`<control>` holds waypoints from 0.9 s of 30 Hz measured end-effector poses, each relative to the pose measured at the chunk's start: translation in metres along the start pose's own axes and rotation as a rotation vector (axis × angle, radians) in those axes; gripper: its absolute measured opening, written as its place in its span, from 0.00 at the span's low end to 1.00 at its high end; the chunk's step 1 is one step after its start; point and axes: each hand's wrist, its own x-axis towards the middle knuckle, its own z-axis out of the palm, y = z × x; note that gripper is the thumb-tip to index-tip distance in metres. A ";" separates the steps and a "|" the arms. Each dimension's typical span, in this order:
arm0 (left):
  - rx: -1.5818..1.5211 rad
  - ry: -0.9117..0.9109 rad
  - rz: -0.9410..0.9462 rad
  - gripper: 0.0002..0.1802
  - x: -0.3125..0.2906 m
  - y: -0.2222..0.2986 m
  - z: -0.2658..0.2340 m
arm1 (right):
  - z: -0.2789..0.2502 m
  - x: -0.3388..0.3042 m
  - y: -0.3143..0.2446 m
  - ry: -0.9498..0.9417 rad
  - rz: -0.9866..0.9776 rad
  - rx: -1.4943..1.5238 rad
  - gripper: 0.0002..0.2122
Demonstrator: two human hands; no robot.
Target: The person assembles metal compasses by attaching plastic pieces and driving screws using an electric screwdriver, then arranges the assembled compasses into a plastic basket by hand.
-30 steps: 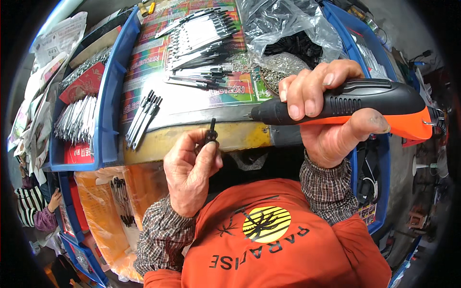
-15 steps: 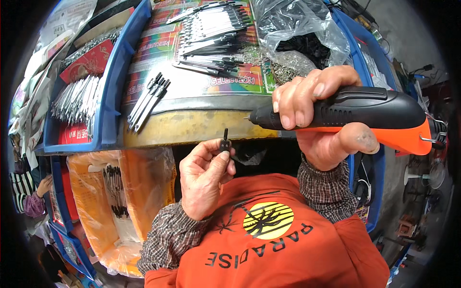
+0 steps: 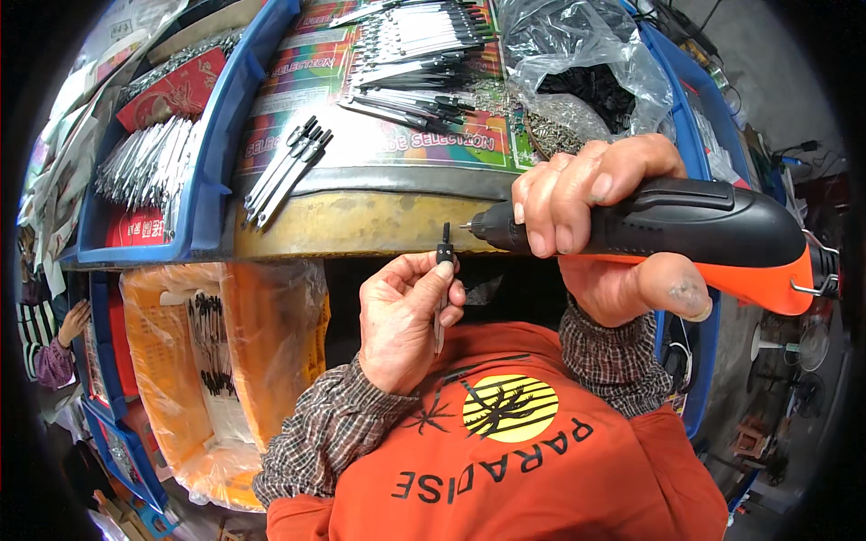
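Note:
My left hand [image 3: 397, 316] is closed in a pinch around a slim pen-like piece [image 3: 445, 252]. Its black head, with small shiny dots and a narrow black stem, points up; a pale shaft shows below my fingers. An electric screwdriver [image 3: 713, 216], black with an orange underside, lies in the grip of my right hand [image 3: 600, 203], thumb stretched out. The screwdriver's bit points left, close beside the black stem with a small gap. Several similar white pieces with black ends [image 3: 287, 176] lie at the table's edge, and a bigger pile [image 3: 415, 59] lies further back.
Small metal parts [image 3: 555, 126] are heaped next to a clear plastic bag [image 3: 586, 41] with black parts. Blue bins [image 3: 209, 180] flank the table. An orange plastic-lined crate [image 3: 257, 361] stands below left. Another person's hand [image 3: 74, 323] shows at the far left.
My left hand has moved right and slightly up with the pen-like piece, bringing its head close to the screwdriver bit. The screwdriver has tilted slightly; my right hand stays nearly in place.

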 end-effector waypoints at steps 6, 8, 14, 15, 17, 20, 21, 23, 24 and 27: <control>0.040 -0.012 0.019 0.05 -0.001 -0.006 -0.006 | 0.003 -0.002 -0.001 -0.013 0.010 0.010 0.34; 0.036 -0.017 0.008 0.04 -0.005 -0.003 -0.004 | 0.000 -0.004 -0.003 -0.016 0.013 0.011 0.33; 0.043 0.016 0.006 0.04 -0.005 0.000 -0.001 | 0.000 -0.002 0.000 -0.016 0.018 0.009 0.33; 0.043 0.016 0.006 0.04 -0.003 0.000 -0.001 | -0.001 -0.003 -0.002 -0.016 0.019 0.009 0.33; 0.005 0.005 -0.002 0.04 -0.001 0.000 -0.001 | -0.001 -0.003 -0.002 -0.016 0.020 0.009 0.33; 0.016 0.007 0.030 0.05 0.001 -0.004 -0.004 | -0.001 -0.004 -0.004 -0.018 0.021 0.011 0.33; 0.015 0.008 0.031 0.05 0.002 -0.005 -0.003 | -0.001 -0.004 -0.006 -0.019 0.021 0.012 0.33; 0.046 0.036 0.044 0.04 0.002 -0.006 -0.002 | 0.000 -0.004 -0.004 -0.022 0.023 0.015 0.33; 0.044 0.038 0.045 0.04 0.003 -0.007 -0.002 | 0.002 -0.004 -0.003 -0.024 0.023 0.017 0.33; 0.069 0.039 0.056 0.05 0.002 -0.007 -0.002 | 0.002 -0.003 -0.002 -0.027 0.026 0.016 0.33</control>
